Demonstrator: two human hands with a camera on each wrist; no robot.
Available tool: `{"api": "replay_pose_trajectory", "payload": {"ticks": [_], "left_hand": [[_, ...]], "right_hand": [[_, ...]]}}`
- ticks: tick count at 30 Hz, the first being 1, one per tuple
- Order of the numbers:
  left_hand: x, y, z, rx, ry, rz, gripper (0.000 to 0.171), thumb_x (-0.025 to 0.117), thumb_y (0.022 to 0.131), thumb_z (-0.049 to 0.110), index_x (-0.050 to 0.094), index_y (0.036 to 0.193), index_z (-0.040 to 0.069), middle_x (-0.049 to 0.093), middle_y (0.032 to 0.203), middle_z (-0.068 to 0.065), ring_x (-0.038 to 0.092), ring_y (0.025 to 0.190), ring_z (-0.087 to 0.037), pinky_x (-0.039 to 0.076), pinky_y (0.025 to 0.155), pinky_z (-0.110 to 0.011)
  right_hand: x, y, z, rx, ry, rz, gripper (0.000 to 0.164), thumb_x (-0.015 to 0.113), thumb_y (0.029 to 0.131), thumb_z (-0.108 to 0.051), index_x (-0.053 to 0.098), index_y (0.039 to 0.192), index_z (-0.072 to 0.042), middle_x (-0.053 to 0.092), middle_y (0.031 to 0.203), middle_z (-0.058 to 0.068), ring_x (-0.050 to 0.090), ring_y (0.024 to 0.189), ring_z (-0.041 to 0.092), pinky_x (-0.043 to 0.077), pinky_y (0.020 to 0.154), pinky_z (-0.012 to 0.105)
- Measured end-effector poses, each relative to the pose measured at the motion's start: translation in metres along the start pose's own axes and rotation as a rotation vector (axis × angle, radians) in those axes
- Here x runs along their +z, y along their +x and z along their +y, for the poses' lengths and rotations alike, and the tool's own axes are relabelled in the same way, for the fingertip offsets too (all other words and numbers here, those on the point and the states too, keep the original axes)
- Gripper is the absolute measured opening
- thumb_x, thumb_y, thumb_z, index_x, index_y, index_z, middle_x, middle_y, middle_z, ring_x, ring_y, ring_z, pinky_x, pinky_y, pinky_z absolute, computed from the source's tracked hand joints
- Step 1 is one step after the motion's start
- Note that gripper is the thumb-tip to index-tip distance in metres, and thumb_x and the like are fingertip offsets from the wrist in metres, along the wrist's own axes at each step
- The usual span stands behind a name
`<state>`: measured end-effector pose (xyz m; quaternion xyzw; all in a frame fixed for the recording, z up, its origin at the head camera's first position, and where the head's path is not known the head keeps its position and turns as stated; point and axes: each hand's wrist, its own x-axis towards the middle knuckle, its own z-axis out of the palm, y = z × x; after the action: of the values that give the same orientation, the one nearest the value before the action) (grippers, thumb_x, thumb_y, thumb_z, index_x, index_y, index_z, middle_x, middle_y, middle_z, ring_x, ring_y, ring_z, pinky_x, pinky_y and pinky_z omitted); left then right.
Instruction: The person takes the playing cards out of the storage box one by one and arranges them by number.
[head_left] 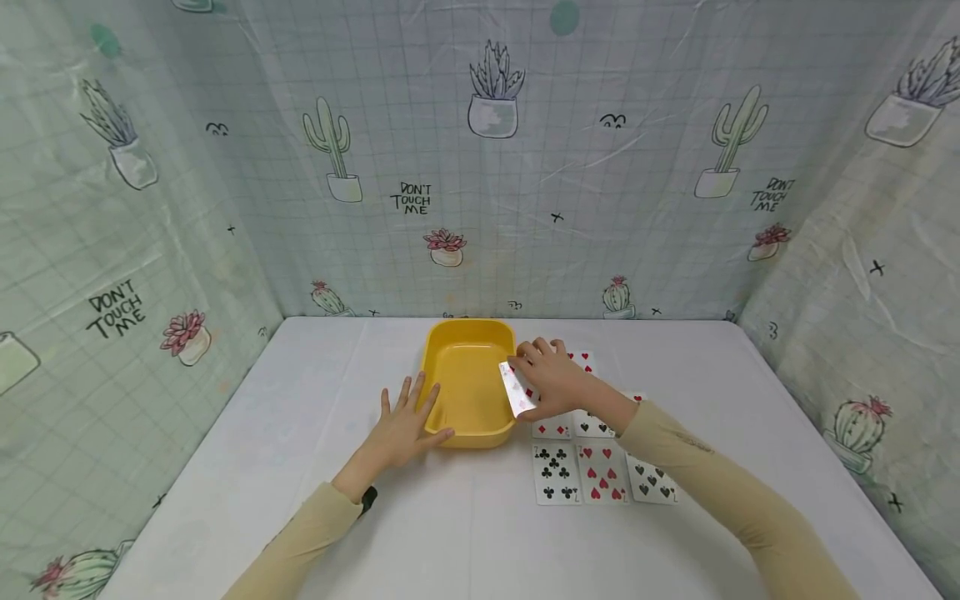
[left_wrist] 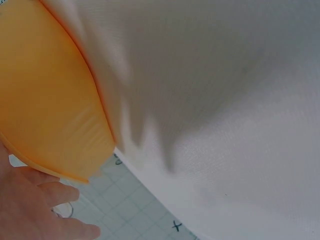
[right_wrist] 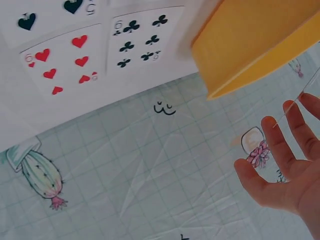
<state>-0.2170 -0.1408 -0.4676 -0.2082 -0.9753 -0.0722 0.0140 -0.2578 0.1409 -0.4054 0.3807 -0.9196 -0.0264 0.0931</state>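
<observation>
My right hand (head_left: 558, 379) pinches a playing card (head_left: 517, 387) with red diamonds, tilted beside the right rim of an oval yellow plastic tray (head_left: 467, 375). In the right wrist view, that card appears edge-on as a thin line at the fingertips. My left hand (head_left: 401, 429) has its fingers spread at the tray's left rim, with the thumb near the front corner. The left wrist view shows its fingers (left_wrist: 60, 192) at the rim from below. Part of the card grid lies hidden beneath the right hand and forearm.
Right of the tray, face-up cards lie in rows: a clubs card (head_left: 557, 475), a hearts card (head_left: 602, 475) and a spades card (head_left: 651, 482) in front, with several behind. At the far side a six of hearts (right_wrist: 65, 62) lies beside a six of clubs (right_wrist: 142, 45). Patterned cloth (head_left: 525, 183) walls surround the white table.
</observation>
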Motion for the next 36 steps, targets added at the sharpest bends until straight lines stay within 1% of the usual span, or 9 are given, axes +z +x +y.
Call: {"api": "replay_pose_trajectory", "payload": {"ticks": [5,11,17,22,26,31,36], "left_hand": [[-0.001,0.0,0.001,-0.002,0.002,0.001,0.083,0.035,0.083,0.066,0.016,0.144,0.013,0.0,0.15,-0.018,0.002,0.137,-0.039,0.007,0.101,-0.067],[0.0,0.0,0.0,-0.004,0.003,0.0,0.083,0.035,0.083,0.066,0.017,0.144,0.013,0.001,0.15,-0.019,0.003,0.137,-0.04,0.007,0.101,-0.067],[0.001,0.001,-0.001,-0.012,0.005,-0.006,0.083,0.034,0.083,0.067,0.016,0.144,0.014,0.001,0.15,-0.018,0.002,0.137,-0.039,0.007,0.101,-0.066],[0.0,0.001,-0.002,-0.006,-0.007,-0.002,0.083,0.034,0.083,0.067,0.014,0.144,0.015,0.0,0.15,-0.017,0.001,0.137,-0.038,0.005,0.101,-0.066],[0.001,0.001,-0.002,0.001,-0.015,0.007,0.083,0.034,0.083,0.067,0.015,0.144,0.014,0.001,0.15,-0.017,0.001,0.137,-0.038,0.005,0.101,-0.066],[0.001,0.001,-0.002,0.002,-0.006,0.008,0.084,0.033,0.082,0.068,0.015,0.144,0.015,0.001,0.15,-0.017,0.003,0.137,-0.038,0.005,0.101,-0.066],[0.001,0.001,-0.002,0.002,-0.007,0.009,0.084,0.033,0.082,0.068,0.015,0.144,0.015,0.002,0.15,-0.017,0.003,0.137,-0.038,0.006,0.101,-0.067]], "right_hand": [[0.001,-0.02,0.007,0.004,-0.015,0.02,0.083,0.066,0.063,-0.06,0.047,0.126,-0.01,0.045,0.116,0.007,0.039,0.105,0.026,0.033,0.087,0.055],[-0.001,-0.043,0.011,0.041,-0.009,0.0,0.082,0.067,0.063,-0.06,0.047,0.124,-0.01,0.046,0.116,0.007,0.039,0.108,0.026,0.033,0.089,0.056],[-0.001,-0.061,0.017,0.063,-0.007,-0.007,0.082,0.067,0.063,-0.059,0.047,0.125,-0.009,0.047,0.117,0.008,0.039,0.108,0.027,0.032,0.089,0.057],[0.003,-0.074,0.022,0.069,-0.051,0.013,0.084,0.067,0.061,-0.061,0.047,0.125,-0.01,0.047,0.114,0.005,0.04,0.105,0.024,0.033,0.088,0.056],[0.003,-0.084,0.025,0.061,-0.083,0.051,0.084,0.067,0.06,-0.062,0.049,0.123,-0.009,0.047,0.112,0.005,0.041,0.103,0.024,0.035,0.085,0.055],[-0.001,-0.096,0.027,0.072,-0.073,0.086,0.084,0.07,0.058,-0.06,0.05,0.122,-0.008,0.048,0.112,0.007,0.041,0.104,0.026,0.035,0.084,0.055],[-0.001,-0.108,0.029,0.104,-0.077,0.081,0.087,0.071,0.057,-0.06,0.05,0.123,-0.008,0.048,0.114,0.007,0.041,0.105,0.027,0.034,0.084,0.055]]}}
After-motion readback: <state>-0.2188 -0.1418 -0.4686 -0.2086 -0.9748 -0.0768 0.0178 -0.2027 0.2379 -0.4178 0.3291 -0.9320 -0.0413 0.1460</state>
